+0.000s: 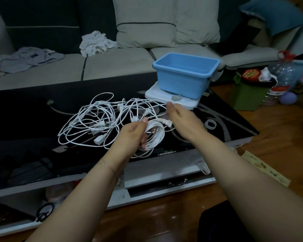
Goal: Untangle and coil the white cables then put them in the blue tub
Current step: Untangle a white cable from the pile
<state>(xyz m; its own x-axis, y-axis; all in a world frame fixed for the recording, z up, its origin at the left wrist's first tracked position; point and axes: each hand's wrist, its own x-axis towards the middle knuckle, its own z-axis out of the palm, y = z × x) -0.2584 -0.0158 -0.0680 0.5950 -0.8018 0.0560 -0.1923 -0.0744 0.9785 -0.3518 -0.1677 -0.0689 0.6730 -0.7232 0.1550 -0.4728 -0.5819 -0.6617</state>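
Note:
A tangle of white cables [94, 119] with several plugs lies spread on the black glass table [24, 110]. My left hand [133, 135] grips a partly wound coil of white cable [156, 135] just above the table's front edge. My right hand [180, 117] is beside it to the right and pinches a strand of the cable near a plug; its fingertips are hidden behind the hand. The blue tub [184, 75] stands empty on a white box [173, 100] at the table's far right.
A sofa [112, 65] with cushions and crumpled cloths runs behind the table. A green bin [248, 95], a plastic bottle [283, 74] and a purple ball stand on the wooden floor to the right. A clear tape ring [211, 125] lies on the table.

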